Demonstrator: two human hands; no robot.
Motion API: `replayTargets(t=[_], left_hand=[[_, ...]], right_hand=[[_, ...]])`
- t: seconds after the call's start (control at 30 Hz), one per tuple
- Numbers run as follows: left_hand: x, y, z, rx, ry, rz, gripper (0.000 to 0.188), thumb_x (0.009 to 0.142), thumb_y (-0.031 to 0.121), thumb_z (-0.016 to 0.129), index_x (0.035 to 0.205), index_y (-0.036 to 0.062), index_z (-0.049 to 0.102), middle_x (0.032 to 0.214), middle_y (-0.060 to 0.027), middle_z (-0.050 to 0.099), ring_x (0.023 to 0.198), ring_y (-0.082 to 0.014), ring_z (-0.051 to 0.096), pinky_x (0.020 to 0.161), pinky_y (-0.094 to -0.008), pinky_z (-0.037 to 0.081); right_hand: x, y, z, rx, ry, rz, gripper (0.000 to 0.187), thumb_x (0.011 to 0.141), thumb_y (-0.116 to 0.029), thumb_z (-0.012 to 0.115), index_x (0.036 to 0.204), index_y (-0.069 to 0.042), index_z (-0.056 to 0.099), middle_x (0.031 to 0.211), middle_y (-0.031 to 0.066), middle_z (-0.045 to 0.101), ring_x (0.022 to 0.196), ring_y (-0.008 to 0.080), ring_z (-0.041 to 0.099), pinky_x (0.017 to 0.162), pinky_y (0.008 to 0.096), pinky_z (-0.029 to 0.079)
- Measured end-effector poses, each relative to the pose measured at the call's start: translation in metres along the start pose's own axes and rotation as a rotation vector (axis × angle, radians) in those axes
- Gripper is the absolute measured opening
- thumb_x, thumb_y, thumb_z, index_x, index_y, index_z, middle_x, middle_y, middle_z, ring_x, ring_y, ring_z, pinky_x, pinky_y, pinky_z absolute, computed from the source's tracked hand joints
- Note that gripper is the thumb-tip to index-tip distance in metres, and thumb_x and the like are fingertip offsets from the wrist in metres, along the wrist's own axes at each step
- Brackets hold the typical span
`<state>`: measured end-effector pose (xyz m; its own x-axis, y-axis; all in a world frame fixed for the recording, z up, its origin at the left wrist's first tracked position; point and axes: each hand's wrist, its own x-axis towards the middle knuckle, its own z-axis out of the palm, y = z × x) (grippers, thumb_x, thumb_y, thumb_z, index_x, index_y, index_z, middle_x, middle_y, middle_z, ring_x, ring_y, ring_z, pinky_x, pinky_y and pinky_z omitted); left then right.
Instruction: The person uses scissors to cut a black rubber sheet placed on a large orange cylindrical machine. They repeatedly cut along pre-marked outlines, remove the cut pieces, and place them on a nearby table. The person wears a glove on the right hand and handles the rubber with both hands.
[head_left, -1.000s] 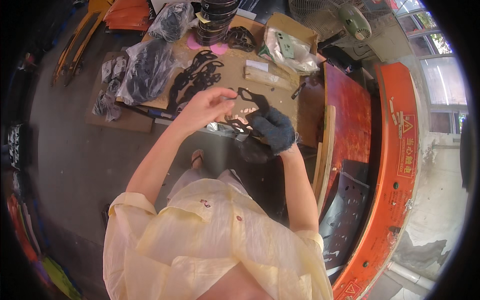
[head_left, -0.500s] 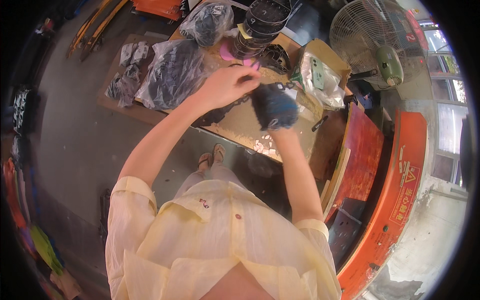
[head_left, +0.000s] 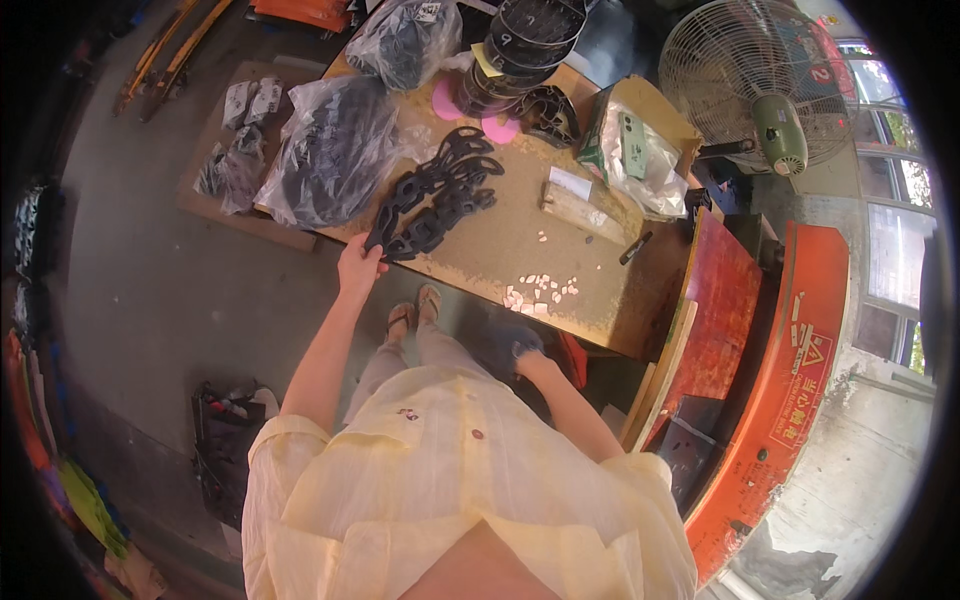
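Note:
My left hand (head_left: 360, 264) is at the table's near left edge, its fingers closed on the end of a black looped strip (head_left: 425, 210). The strip looks like flexible chain-like links and lies across the tabletop, bunched in several rows. My right hand (head_left: 512, 345), in a dark blue glove, hangs below the table's front edge; it is smeared and its fingers cannot be made out. Small pinkish-white pieces (head_left: 540, 293) are scattered on the table (head_left: 480, 255) close to its front edge.
Bagged black parts (head_left: 330, 145) lie at the left. Black stacked containers (head_left: 525, 45) stand at the back, beside a carton (head_left: 650, 105) with plastic bags. A black marker (head_left: 636, 247) lies at the right. A large fan (head_left: 765, 110) and an orange panel (head_left: 800, 390) stand right of the table.
My left hand has moved from over the table's middle to its near left edge. My gloved right hand has dropped from above the table to below its front edge. The black strip now lies down.

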<state>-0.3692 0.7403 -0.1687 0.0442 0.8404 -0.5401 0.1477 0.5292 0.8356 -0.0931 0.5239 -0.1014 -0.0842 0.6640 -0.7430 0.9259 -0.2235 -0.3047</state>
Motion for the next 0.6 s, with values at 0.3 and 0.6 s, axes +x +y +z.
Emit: replayTargets(t=[0.3,0.6], left_hand=[[0.019,-0.025,0.001,0.234,-0.04,0.041,0.032,0.087,0.028,0.061,0.109,0.0056,0.059,0.083,-0.0072,0.065,0.07,-0.0139,0.064,0.056,-0.0285,0.049],[-0.007,0.019,0.006,1.142,0.014,0.656,0.046,0.085,0.024,0.06,0.129,0.0141,0.047,0.123,-0.0134,0.051,0.104,-0.0305,0.055,0.076,-0.0422,0.048]], right_hand=[[-0.095,0.088,0.093,0.225,0.397,0.19,0.029,0.082,-0.028,0.054,0.103,-0.01,0.062,0.099,0.0155,0.064,0.089,0.0335,0.063,0.076,0.0434,0.05],[-0.257,0.031,0.131,0.546,0.706,0.814,0.031,0.08,-0.034,0.057,0.1,-0.012,0.065,0.097,0.0134,0.065,0.092,0.0317,0.062,0.08,0.0409,0.049]])
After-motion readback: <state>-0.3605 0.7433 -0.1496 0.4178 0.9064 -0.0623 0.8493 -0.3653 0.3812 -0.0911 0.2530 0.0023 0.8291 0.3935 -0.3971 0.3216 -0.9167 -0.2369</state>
